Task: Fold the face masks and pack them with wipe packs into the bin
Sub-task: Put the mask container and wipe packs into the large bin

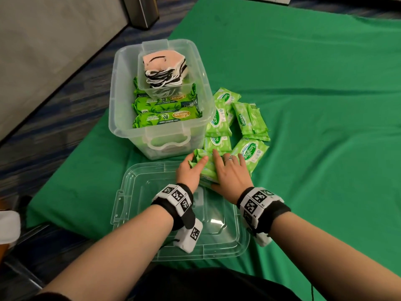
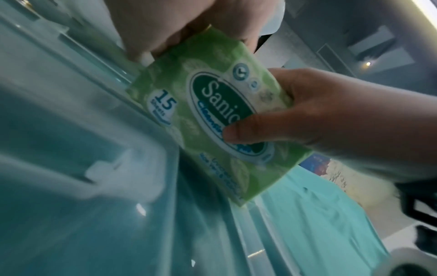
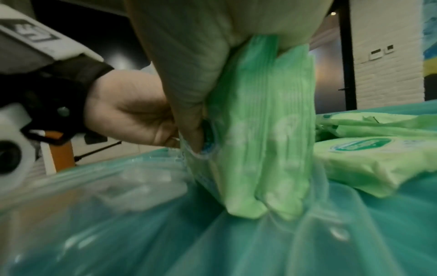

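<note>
A small stack of light green wipe packs [image 1: 207, 168] stands on edge at the far rim of the clear lid [image 1: 152, 192]. My left hand [image 1: 196, 158] grips its left side and my right hand [image 1: 227, 161] grips its right side. In the left wrist view the right thumb presses on the printed face of the wipe pack [image 2: 212, 115]. The right wrist view shows the wipe packs [image 3: 260, 130] squeezed together under my right hand [image 3: 196, 74]. The clear bin [image 1: 112, 98] holds large dark green wipe packs [image 1: 167, 115] and an inner tray of folded masks [image 1: 162, 66].
Several loose light green wipe packs [image 1: 251, 120] lie on the green cloth [image 1: 303, 105] just right of the bin. The lid lies flat between me and the bin. Carpeted floor and a metal post are at the left.
</note>
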Demonstrator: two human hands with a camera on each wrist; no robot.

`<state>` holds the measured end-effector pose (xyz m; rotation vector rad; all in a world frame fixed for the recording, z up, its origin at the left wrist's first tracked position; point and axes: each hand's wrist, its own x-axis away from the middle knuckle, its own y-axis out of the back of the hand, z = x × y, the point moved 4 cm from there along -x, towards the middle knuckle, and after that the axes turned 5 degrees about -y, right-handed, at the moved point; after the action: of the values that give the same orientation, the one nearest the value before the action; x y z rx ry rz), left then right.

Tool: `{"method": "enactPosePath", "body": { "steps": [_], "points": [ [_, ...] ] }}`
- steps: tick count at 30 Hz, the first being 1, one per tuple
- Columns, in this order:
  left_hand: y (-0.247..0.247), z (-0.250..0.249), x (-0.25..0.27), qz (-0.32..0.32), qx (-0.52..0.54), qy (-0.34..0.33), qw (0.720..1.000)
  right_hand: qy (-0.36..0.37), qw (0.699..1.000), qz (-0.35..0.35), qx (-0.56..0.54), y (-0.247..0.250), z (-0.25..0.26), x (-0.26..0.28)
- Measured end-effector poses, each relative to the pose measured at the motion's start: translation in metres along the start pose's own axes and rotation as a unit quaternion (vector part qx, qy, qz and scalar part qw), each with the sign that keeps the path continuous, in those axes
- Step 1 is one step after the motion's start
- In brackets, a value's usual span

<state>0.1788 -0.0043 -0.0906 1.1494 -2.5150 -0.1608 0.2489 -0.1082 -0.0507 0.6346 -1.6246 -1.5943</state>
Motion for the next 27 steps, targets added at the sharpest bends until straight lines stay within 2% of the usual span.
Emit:
{"method": "enactPosePath", "body": {
  "steps": [2, 5, 11, 15, 18, 23, 27],
  "points": [
    [0.001, -0.004, 0.001, 0.015, -0.011, -0.024, 1.0, -0.002, 1.0, -0.017, -0.01, -0.004, -0.003, 0.004],
    [0.002, -0.005, 0.002, 0.039, -0.011, -0.047, 0.998, 0.001, 0.999, -0.005, -0.032, -0.007, -0.005, 0.006],
    [-0.002, -0.011, -0.012, 0.03, 0.042, -0.023, 0.998, 0.033, 0.996, 0.0, -0.079, -0.003, -0.008, 0.007],
    [-0.003, -0.01, -0.016, 0.03, -0.025, -0.027, 0.999, 0.029, 0.988, -0.026, -0.15, -0.007, -0.019, 0.012],
    [0.001, -0.01, -0.014, 0.015, -0.019, -0.05, 0.998, -0.006, 0.986, -0.031, -0.161, -0.013, -0.024, 0.014],
    [0.012, -0.018, -0.011, -0.041, -0.013, -0.106, 0.993, -0.014, 0.986, -0.027, -0.165, -0.01, -0.022, 0.013],
    [0.017, -0.018, -0.019, 0.042, -0.027, -0.107, 0.993, -0.026, 0.988, -0.017, -0.149, -0.009, -0.021, 0.012]
  ]
}}
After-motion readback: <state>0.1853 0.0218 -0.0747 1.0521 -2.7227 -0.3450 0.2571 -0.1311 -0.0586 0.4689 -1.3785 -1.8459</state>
